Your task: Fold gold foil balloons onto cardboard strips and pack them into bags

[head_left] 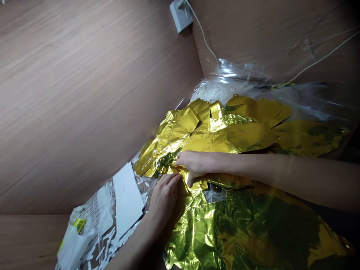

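Observation:
A heap of shiny gold foil pieces (244, 137) spreads across the middle and right, with a large crumpled gold foil sheet (253, 228) in front. My left hand (165, 189) reaches up from the bottom, its fingers bent together at the foil's left part. From the right comes my right hand (192, 165), touching the gold foil just above and beside the left one, thumb pointing down. Both hands are close together, and what lies between or under their fingers is too small to make out.
White card (128, 202), white paper strips (105, 247) and plastic packets (98, 213) lie at the lower left. Clear plastic bags (239, 77) sit behind the foil. Wooden panels (84, 93) rise behind, with a power socket (181, 15) and white cable (205, 37).

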Demonstrator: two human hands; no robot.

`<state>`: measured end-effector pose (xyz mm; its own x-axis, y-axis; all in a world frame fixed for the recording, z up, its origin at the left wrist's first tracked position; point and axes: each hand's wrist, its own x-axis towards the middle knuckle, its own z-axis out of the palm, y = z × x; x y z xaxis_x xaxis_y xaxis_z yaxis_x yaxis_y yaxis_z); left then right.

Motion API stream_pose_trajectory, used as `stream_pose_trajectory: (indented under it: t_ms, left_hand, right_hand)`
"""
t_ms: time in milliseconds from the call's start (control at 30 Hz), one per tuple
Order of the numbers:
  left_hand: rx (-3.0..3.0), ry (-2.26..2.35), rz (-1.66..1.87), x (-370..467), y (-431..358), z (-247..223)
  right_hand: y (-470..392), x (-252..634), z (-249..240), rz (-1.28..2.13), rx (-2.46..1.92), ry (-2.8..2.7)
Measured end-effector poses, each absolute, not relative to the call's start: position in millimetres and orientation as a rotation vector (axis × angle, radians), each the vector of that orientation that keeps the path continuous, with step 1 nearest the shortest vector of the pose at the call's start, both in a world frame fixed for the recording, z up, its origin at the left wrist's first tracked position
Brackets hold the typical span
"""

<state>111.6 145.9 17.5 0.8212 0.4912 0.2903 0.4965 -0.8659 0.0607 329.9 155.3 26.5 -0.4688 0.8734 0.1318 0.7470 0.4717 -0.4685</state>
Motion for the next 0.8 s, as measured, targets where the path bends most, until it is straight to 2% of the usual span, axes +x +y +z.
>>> stream_pose_trajectory:
  t_ms: [267, 467, 567, 700, 800]
  left_hand:
    - [-3.068, -0.776, -0.116, 100.8, 120.2, 19.5]
    - [-3.162, -0.92, 0.005, 89.4, 108.3, 20.5]
    - [-3.187, -0.946, -0.016, 86.4, 105.8, 21.3]
    - [-3.272, -0.851, -0.21, 83.6, 109.9, 21.9]
    - [-3.342, -0.727, -0.513, 80.4, 119.2, 16.9]
  right_hand:
    - [148.6, 333.7, 32.9, 0.487, -1.44, -2.349]
    - [167.2, 316.9, 56.6, 0.738, -1.751, -2.133]
    - [173.9, 304.3, 64.3, 0.828, -1.76, -2.155]
    - [163.8, 284.8, 61.4, 0.522, -1.7, -2.335]
    - [148.0, 270.2, 56.1, 0.195, -1.643, -2.48]
